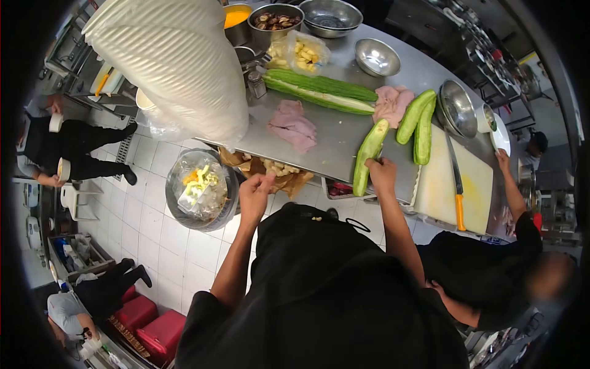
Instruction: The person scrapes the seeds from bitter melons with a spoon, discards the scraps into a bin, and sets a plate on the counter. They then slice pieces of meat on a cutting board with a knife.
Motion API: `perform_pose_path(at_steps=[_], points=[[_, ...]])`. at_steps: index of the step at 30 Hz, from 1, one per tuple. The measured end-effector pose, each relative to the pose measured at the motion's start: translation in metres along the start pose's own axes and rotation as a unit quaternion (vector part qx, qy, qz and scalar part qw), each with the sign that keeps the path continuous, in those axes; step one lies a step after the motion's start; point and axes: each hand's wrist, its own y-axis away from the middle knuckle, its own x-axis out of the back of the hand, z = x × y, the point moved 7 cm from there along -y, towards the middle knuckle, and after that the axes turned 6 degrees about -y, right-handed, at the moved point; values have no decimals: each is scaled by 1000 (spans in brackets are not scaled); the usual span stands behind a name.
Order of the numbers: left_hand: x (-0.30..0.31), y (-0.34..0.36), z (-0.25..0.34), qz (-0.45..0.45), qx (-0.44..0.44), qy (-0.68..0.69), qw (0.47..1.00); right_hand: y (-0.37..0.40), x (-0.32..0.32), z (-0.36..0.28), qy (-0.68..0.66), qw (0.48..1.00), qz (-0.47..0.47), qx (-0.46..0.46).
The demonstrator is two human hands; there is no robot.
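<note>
- Right hand (382,173): the fingers are clamped on the lower end of a gourd half (369,154). The half lies at a slant on the front edge of the desk (337,140), just left of the cutting board (439,184).
- Left hand (255,192): the fingers are drawn together above the desk's near edge, beside the lined bin (228,184). It is too small to tell whether they pinch anything.
- Gourd half, appearance: long, slim, pale green, tapering toward the far tip. The cut face looks light in colour.
- Work done, as judged from the layout: two green pieces (419,120) lie side by side near a steel bowl (460,107), apart from the piece in hand. The bin holds yellow and pale scraps inside a clear bag.
- Work left, as judged: the long gourd (319,92), split lengthwise, lies further back with white pith along its cut face. It appears not yet cleaned out.
- Nearby: pink slices (292,126) lie on the desk, and a knife (457,184) with an orange handle rests on the cutting board.
- A co-worker's hand (504,161) is at the board's far corner.
</note>
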Motion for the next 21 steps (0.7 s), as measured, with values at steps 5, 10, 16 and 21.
perform_pose_path(at_steps=[5, 10, 16, 21], points=[[-75, -6, 28, -160, 34, 55, 985, 16, 24, -9, 16, 995, -95, 22], [-128, -16, 56, -340, 166, 172, 909, 55, 33, -64, 87, 947, -294, 94], [-155, -22, 57, -345, 194, 276, 876, 39, 22, -108, 304, 852, -234, 357], [-176, -33, 30, -259, 217, 338, 878, 15, 22, -117, 343, 870, -198, 293]])
